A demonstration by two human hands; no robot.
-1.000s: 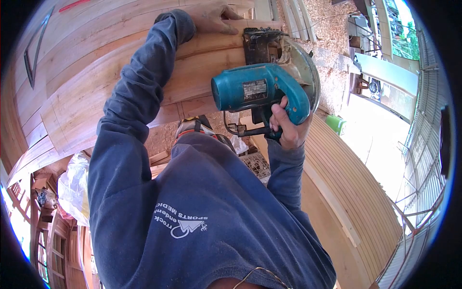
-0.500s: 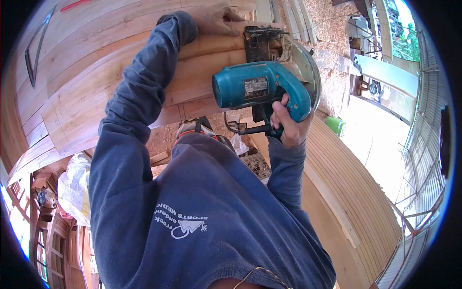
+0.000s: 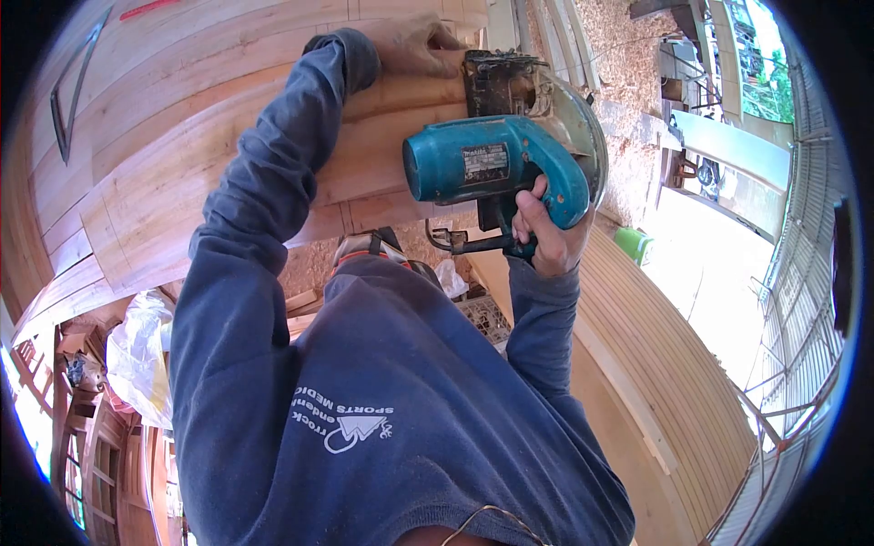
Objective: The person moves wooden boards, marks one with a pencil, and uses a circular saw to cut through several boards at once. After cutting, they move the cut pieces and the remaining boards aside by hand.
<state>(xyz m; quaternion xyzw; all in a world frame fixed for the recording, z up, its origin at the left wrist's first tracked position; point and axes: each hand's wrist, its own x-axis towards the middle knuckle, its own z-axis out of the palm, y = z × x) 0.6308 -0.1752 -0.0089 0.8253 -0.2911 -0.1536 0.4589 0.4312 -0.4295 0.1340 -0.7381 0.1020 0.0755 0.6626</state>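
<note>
My right hand (image 3: 553,232) is wrapped round the rear handle of a teal circular saw (image 3: 464,162). The saw's dark base plate (image 3: 492,86) rests at the right end of a wooden board (image 3: 391,114), with its round guard (image 3: 583,127) on the right side. My left hand (image 3: 414,45) lies on the wood just left of the base plate, its fingers bent and apart, reaching towards the plate. A black cord (image 3: 482,244) runs from below the saw handle.
A metal square (image 3: 68,109) and a red tool (image 3: 147,9) lie on the planks at upper left. Grooved panels (image 3: 665,364) stand at lower right. A plastic bag (image 3: 141,355) hangs at left; a green object (image 3: 631,244) sits on the right.
My left hand has shifted slightly right and down, towards the saw's base plate. The saw and my right hand have barely moved.
</note>
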